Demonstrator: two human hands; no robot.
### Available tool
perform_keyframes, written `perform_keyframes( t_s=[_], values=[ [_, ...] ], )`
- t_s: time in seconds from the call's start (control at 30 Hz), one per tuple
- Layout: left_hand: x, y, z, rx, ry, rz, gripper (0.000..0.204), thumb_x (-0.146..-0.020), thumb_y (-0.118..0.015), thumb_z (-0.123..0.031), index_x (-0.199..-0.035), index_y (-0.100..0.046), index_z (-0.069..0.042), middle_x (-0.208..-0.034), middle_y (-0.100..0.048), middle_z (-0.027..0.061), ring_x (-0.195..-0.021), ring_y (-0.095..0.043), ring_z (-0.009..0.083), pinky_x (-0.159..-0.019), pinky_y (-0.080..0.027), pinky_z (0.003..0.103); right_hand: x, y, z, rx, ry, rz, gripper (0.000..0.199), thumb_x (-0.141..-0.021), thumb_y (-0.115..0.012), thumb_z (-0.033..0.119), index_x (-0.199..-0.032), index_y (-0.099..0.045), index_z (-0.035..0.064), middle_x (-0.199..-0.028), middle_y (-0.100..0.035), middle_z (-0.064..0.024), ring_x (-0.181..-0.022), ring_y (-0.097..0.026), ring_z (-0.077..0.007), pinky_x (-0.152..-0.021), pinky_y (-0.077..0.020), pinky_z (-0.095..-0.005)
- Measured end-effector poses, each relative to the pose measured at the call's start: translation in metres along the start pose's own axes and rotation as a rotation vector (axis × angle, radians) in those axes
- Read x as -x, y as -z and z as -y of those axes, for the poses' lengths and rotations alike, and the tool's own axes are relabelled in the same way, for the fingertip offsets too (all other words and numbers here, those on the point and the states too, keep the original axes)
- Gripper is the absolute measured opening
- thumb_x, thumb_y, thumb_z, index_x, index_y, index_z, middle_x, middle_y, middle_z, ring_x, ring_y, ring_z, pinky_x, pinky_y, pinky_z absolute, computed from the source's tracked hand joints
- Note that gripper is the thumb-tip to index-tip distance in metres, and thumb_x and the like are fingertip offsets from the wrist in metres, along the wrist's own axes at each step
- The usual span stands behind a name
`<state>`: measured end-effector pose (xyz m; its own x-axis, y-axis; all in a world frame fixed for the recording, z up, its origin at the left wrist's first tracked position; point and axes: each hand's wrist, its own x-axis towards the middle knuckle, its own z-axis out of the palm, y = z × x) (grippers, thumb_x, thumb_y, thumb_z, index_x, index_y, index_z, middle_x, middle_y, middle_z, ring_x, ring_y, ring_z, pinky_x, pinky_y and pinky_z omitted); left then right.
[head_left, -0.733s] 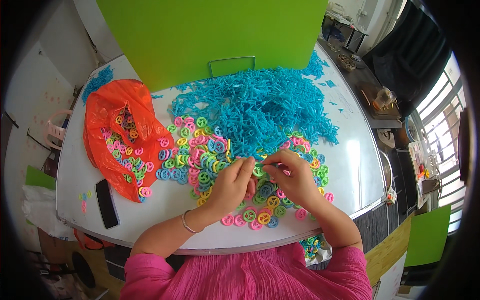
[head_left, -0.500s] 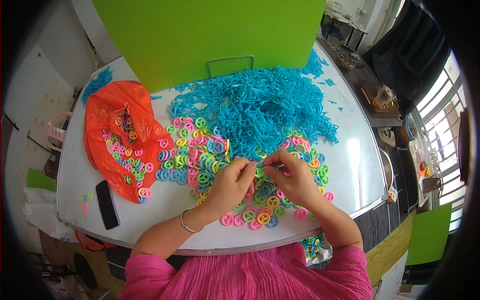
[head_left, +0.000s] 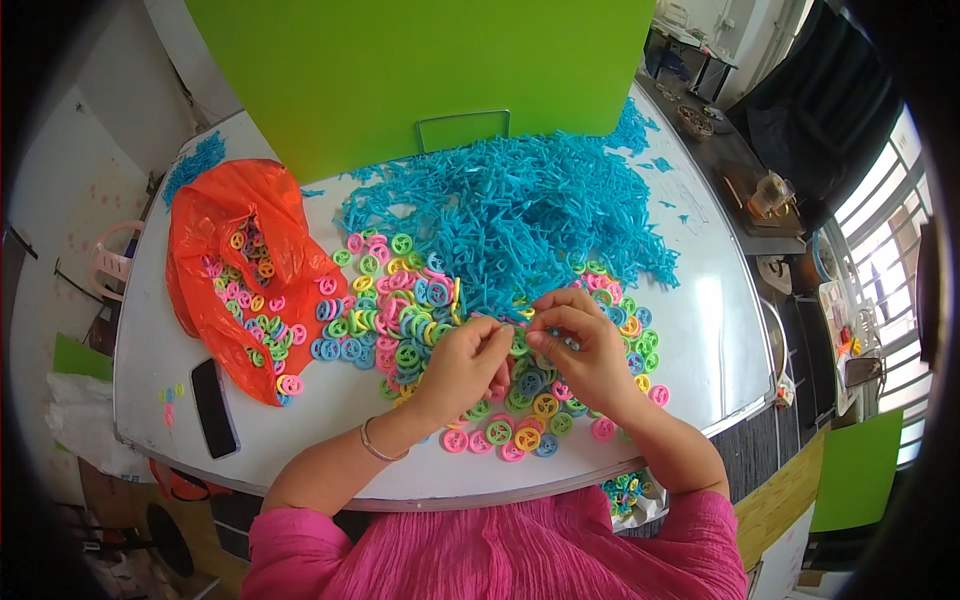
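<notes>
My left hand, with a bracelet on its wrist, is closed in a pinch above the coloured plastic wheels. Close beside it, my right hand has its thumb and fingers drawn together. Whatever either hand pinches is too small and too covered to make out. Pink, green, yellow and blue wheels lie loose under and around both hands. Just beyond the fingertips begins a big heap of thin blue plastic sticks.
On the left, an orange-red plastic bag lies open with more wheels in it. A black phone rests near it on the white table. Behind the heap stands a tall green board with a wire handle.
My right hand's fingers have risen slightly and shifted a little. The left hand stays almost where it was, and the piles look the same.
</notes>
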<state>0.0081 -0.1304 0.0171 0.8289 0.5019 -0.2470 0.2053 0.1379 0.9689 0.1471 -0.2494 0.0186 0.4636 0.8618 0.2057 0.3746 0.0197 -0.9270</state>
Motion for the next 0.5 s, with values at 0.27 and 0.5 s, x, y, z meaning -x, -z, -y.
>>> perform_keyframes(
  t_s=[0.27,0.5],
  values=[
    [0.005,-0.006,0.001,-0.062,-0.155,-0.022,0.025,-0.100,-0.050,-0.022,-0.084,-0.055,-0.002,-0.061,-0.057,0.0019,-0.050,-0.054,0.0067,-0.046,-0.041,0.022,-0.001,0.007,0.000,0.001,0.053,0.012,0.007,-0.085,-0.069,0.001,-0.092,-0.066,0.0004,-0.096,-0.061,-0.0051,-0.081,-0.059,-0.0102,-0.065,-0.0480,-0.0206],
    [-0.002,0.009,-0.008,-0.069,-0.124,-0.014,0.033,-0.103,-0.043,-0.031,-0.089,-0.057,-0.004,-0.063,-0.060,0.0019,-0.052,-0.054,0.0054,-0.048,-0.040,0.021,-0.010,0.016,0.008,-0.538,-0.471,0.082,0.014,-0.092,-0.063,0.010,-0.103,-0.058,0.0043,-0.081,-0.063,-0.0024,-0.072,-0.063,-0.0113,-0.058,-0.0450,-0.0204]
  ],
)
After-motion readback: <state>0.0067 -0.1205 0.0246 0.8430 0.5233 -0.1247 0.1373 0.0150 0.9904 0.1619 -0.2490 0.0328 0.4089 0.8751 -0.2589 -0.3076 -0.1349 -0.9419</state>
